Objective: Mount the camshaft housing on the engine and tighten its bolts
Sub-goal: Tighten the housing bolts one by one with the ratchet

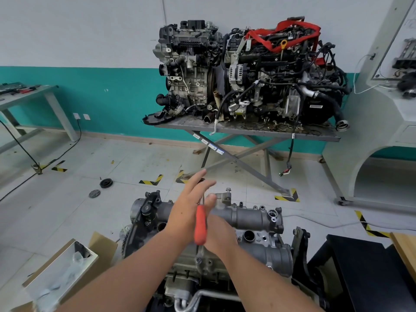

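Note:
The engine (202,266) stands low in front of me, with the grey camshaft housing (249,216) lying across its top. A red-handled driver (200,226) stands nearly upright over the housing, and its thin shaft runs down to the engine's near edge. My left hand (188,208) presses the handle from the left with straight fingers. My right hand (219,233) lies against the handle's right side, thumb pointing up; its fingers are hidden behind the left hand. One bolt (228,190) sticks up from a bracket at the housing's far edge.
An open cardboard box (60,273) sits at the lower left and a black case (360,266) at the lower right. Two other engines (247,75) rest on a scissor lift table (247,130) ahead. Two round parts (105,183) lie on the floor. A workbench (27,95) stands far left.

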Demonstrator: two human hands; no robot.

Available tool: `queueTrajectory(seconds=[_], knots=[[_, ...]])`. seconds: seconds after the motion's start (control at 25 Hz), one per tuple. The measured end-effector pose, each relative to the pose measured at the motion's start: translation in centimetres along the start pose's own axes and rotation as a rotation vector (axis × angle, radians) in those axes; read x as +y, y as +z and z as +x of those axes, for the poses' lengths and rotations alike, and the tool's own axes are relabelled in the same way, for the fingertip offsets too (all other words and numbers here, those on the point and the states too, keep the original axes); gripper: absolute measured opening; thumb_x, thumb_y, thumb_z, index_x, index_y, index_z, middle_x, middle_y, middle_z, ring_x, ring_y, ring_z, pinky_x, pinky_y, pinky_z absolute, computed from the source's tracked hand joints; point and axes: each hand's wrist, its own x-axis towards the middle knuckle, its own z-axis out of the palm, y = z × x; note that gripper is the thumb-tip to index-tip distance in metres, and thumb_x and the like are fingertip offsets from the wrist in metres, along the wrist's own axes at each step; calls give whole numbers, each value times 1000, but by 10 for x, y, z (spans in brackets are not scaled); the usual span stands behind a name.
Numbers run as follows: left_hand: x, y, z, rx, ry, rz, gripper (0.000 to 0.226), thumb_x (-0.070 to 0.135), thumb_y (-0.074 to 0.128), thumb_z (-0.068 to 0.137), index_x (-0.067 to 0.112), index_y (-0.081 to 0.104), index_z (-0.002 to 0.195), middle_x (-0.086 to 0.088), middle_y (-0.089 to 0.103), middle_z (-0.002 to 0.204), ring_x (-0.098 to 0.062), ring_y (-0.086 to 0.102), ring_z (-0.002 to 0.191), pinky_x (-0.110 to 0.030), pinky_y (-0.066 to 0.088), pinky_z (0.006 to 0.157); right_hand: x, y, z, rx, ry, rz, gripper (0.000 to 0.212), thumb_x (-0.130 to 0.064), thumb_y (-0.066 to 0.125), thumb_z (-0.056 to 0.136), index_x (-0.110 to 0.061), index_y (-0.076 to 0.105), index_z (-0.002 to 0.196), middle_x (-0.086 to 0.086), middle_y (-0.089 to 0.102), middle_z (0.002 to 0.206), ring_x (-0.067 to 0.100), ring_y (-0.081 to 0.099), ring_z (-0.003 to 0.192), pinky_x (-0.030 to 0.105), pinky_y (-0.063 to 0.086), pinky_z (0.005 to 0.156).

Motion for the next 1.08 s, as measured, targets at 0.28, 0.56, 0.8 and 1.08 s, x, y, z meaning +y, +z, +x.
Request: queueTrajectory(seconds=[0.28, 0.56, 0.8, 1.08], knots=[[14, 7, 12, 228, -795, -900, 40, 48, 39, 104, 24, 71, 112, -4, 76, 103, -20, 71, 94, -34, 51, 78, 2, 3, 2, 6, 33, -17, 38, -44, 38, 101, -23, 42, 70, 4, 68, 93, 28, 62, 89, 34, 39, 70], [17, -21, 50, -180, -1002, -442, 17, 32, 47, 94, 18, 57, 95, -5, 71, 68, -18, 69, 67, -34, 44, 74, 6, 6, 2, 2, 11, -30, 37, -47, 39, 100, -28, 42, 69, -5, 57, 79, 21, 53, 75, 33, 39, 66], [34, -29, 67, -427, -605, 241, 19, 19, 49, 93, 8, 57, 81, -4, 74, 75, -11, 59, 54, -28, 43, 56, 5, 5, -1, 13, -35, -27, 30, -45, 41, 101, -28, 50, 78, -1, 68, 90, 23, 61, 81, 32, 39, 67], [28, -23, 56, -452, 35, 979, 31, 52, 43, 101, 26, 60, 94, 9, 48, 84, -18, 55, 79, -36, 37, 84, 1, 3, 1, -4, -11, -33, 29, -46, 38, 101, -27, 52, 85, 0, 69, 93, 24, 61, 85, 34, 42, 69]])
